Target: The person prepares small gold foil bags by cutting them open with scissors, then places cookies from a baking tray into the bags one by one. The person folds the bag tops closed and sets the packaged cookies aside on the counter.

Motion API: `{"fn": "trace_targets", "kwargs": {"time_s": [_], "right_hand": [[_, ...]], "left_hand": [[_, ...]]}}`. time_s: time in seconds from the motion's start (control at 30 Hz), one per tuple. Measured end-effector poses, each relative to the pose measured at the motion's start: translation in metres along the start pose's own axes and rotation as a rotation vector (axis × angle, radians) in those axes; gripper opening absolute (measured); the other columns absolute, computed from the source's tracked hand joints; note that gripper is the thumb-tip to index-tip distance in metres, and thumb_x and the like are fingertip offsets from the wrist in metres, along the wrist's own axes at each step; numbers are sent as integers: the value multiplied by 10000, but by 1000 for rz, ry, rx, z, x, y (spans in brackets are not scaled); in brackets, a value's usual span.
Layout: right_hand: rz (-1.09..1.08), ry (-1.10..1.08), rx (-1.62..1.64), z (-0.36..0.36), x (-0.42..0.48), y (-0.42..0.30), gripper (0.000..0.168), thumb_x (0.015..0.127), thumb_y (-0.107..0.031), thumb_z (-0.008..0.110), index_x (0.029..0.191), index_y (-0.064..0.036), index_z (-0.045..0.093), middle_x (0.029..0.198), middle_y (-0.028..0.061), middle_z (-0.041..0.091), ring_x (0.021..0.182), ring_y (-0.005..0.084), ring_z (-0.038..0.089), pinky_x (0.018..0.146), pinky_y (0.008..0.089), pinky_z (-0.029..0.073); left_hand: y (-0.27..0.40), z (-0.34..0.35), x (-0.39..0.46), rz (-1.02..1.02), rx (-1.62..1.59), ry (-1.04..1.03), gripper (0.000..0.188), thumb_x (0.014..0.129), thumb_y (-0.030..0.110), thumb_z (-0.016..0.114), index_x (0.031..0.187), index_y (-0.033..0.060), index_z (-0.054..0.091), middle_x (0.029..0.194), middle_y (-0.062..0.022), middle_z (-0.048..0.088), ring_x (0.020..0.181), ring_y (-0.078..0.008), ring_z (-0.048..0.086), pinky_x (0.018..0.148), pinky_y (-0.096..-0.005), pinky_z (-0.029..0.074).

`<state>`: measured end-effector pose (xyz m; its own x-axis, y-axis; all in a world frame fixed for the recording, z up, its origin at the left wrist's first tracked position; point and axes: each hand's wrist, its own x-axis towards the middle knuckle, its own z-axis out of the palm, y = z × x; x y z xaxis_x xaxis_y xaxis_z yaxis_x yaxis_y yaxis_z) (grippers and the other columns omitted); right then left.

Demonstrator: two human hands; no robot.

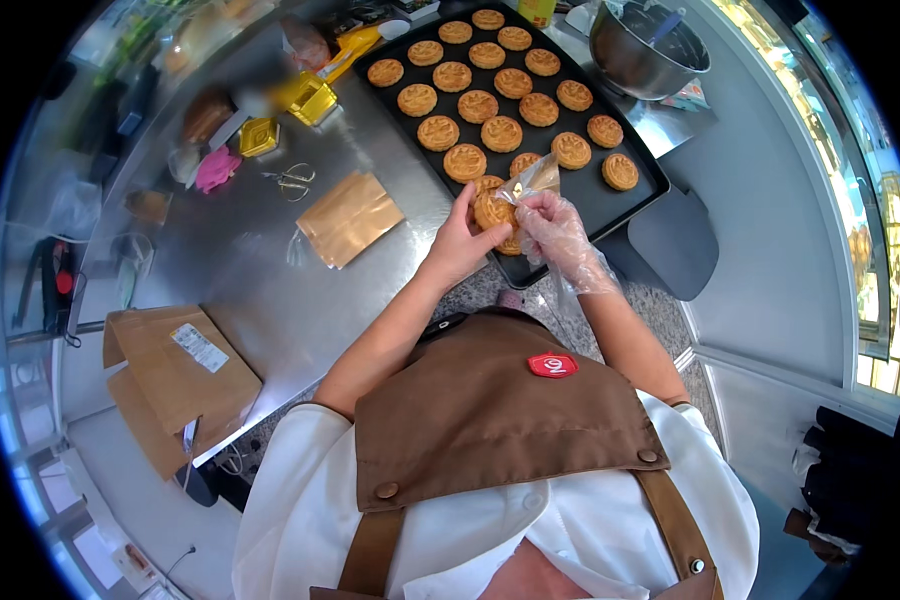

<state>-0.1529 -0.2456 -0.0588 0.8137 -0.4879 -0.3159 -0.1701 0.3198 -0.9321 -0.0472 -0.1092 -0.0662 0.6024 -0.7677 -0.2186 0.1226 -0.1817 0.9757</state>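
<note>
Rows of round golden pastries with embossed tops (502,133) lie on a black baking tray (622,214). Over the tray's near end, my bare left hand (461,240) grips a round pastry (493,211) between thumb and fingers. My right hand (559,232), in a clear plastic glove, pinches the edge of a small bag (536,180), part clear and part gold-brown, right beside that pastry. Whether the pastry is partly inside the bag I cannot tell. A stack of gold-brown bags (350,219) rests on the steel table (262,255) to the left of my hands.
Scissors (292,180), yellow containers (259,136) and a pink item (217,169) lie on the table's left side. A steel mixing bowl (637,60) stands beyond the tray at right. A large brown paper bag (187,375) sits at the near left edge; a grey seat (675,240) is at right.
</note>
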Motion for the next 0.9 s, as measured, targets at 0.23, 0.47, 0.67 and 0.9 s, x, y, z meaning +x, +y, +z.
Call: {"fn": "trace_targets", "kwargs": {"time_s": [0.23,0.47,0.67,0.9], "right_hand": [[34,-70,133,37,5,-13,162,862,-153,600,935,-40,509,641,-3,516,475,72,465,403,205,347],[-30,-136,97,87,11,2,154,887,-161,589,936,-44,502,636,-2,522,469,58,449,403,198,344],[43,-252,116,140,4,12,183,889,-155,589,990,-32,498,678,5,537,476,57,456,420,197,377],[93,-378,108,166,-9,9,350,895,-190,582,1187,-33,468,747,25,560,537,69,516,460,209,419]], "left_hand": [[10,-20,-11,-73,-315,86,607,883,194,612,1362,-15,304,1097,-124,551,954,-172,582,694,-277,537],[-3,-53,-25,-50,-353,226,472,833,82,614,1250,-30,423,944,-79,589,747,-118,580,661,-242,495],[-26,-103,-38,-65,100,414,265,875,153,499,1060,-7,601,938,-146,619,769,-232,618,724,-319,486],[17,-180,-65,-145,418,331,266,886,81,486,1092,85,654,858,-51,633,735,-127,586,676,-243,470]]}}
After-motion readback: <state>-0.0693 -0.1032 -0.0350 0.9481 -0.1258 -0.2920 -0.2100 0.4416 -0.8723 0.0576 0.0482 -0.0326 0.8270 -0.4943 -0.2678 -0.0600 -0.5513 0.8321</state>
